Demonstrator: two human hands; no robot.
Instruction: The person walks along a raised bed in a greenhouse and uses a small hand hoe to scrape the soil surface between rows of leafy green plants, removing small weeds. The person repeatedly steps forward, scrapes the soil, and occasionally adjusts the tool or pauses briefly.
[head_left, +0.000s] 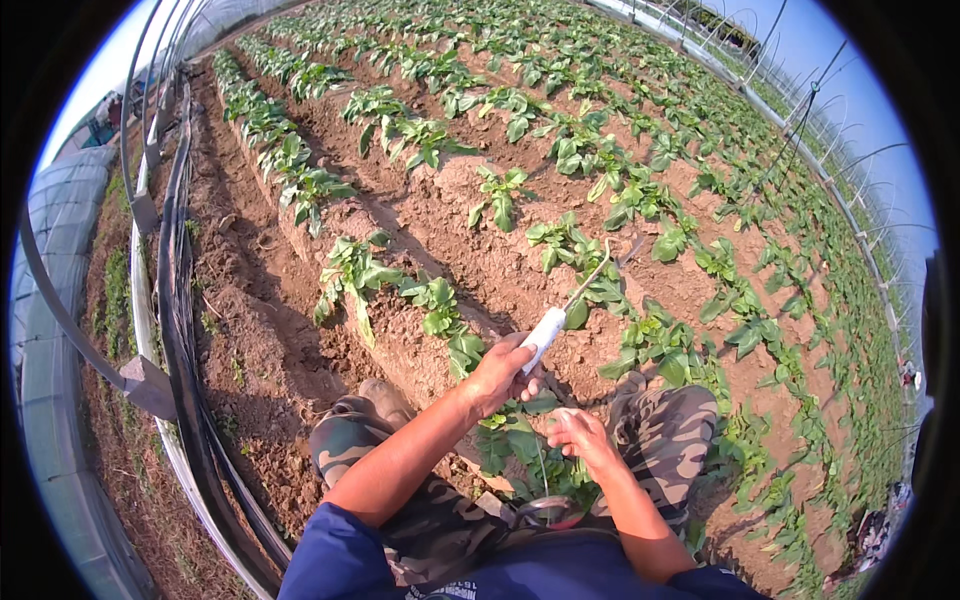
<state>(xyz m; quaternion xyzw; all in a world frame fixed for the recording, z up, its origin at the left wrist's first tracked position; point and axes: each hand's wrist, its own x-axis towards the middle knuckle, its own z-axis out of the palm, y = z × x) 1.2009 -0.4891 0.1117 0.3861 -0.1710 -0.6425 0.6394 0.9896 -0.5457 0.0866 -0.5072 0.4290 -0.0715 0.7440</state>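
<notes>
My left hand (501, 375) is closed around the white handle of a small hand hoe (544, 337). Its thin metal shank runs up to the right and bends sharply near a narrow blade, above the leafy crop plants (574, 247). To the right and slightly nearer my body, my right hand (581, 439) hovers above the foliage with curled fingers. Whether anything is pinched in it cannot be made out. Below and between both hands, green leaves (517, 442) grow between my camouflage-clad knees. A pale, thin strand (541, 469) hangs there, its upper end unclear.
Raised soil ridges (457, 180) carry rows of plants, with furrows (360, 187) between them. Along the left run black hoses (174, 300), a concrete block (148, 386) and curved metal hoops (60, 300). A curved grey object (544, 504) lies close to my lap.
</notes>
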